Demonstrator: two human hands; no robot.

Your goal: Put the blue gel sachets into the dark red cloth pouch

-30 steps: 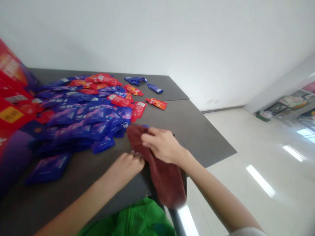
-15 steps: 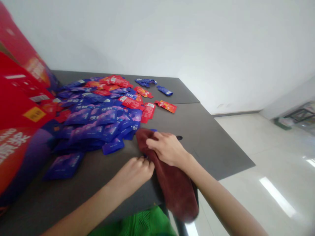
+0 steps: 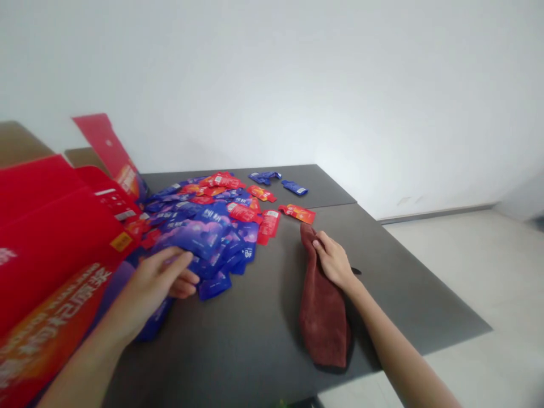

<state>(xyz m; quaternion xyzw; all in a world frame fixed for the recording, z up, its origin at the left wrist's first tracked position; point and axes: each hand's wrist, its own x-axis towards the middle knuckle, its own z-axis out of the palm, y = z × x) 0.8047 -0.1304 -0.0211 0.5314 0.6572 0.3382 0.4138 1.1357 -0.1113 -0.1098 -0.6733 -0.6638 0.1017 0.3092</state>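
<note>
My right hand [image 3: 334,258] is closed on the upper end of a folded brown cloth [image 3: 325,323], which hangs down over the table near its front edge. My left hand [image 3: 165,275] is at the near side of a heap of blue sachets [image 3: 212,224], its fingers curved but apart. Nothing is plainly gripped in it, though its fingertips are close to the sachets and may touch one. Red sachets [image 3: 225,181] lie among the blue ones at the back of the heap.
A large red printed carton [image 3: 63,226] with raised flaps stands at the left. Loose red [image 3: 298,213] and blue sachets [image 3: 294,187] lie farther back on the dark grey table [image 3: 238,334]. A white wall rises behind, with pale floor at the right.
My left hand has let go of the cloth and moved left to the sachet heap. My right hand has carried the cloth rightward. The view has tilted and shows more of the carton.
</note>
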